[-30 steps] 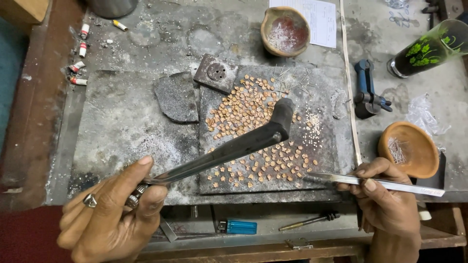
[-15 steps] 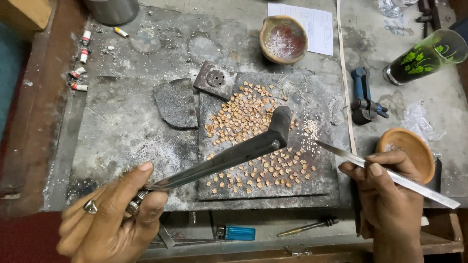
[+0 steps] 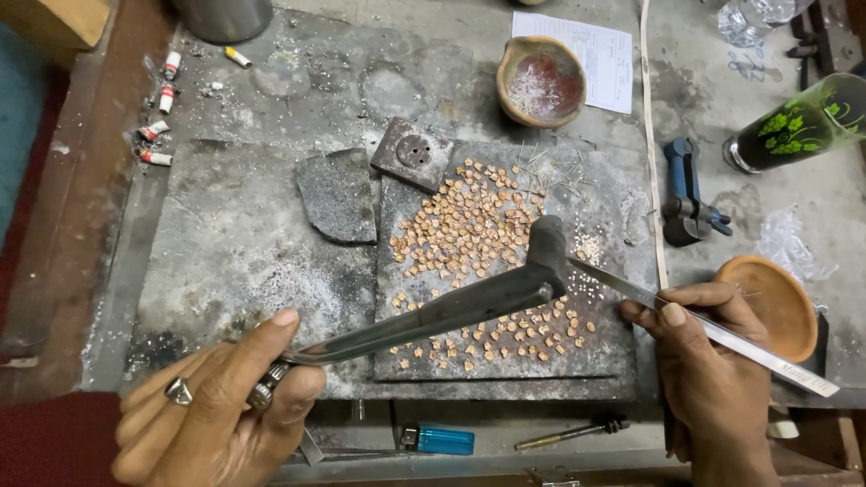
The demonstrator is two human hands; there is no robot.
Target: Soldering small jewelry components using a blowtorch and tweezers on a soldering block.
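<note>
Evenly lit, soft and diffuse, sharp across the middle.
Threw short faint shadows toward 6 o'clock under the torch [image 3: 451,311]; glinted mildly off the tweezers [image 3: 713,332] at 4 o'clock; bowed slightly and softened near the corners.

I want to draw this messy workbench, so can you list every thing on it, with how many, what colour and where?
Torch: one, dark metal, across the slab, nozzle bent downward.
Tweezers: one, silver, tip beside the nozzle.
Small metal pieces: many, coppery, spread on the slab.
Slab: one, dark grey, centre.
Curved stone piece: one, grey, left of the slab.
Square block with holes: one, grey, slab's top corner.
Clay bowls: two, reddish brown, one at top, one at right.
Paper: one, white, top.
Glass: one, dark with green leaves, right.
Blue tool: one, right.
Lighter: one, blue, bottom.
Left hand: ringed, holds the torch.
Right hand: holds the tweezers.
</note>
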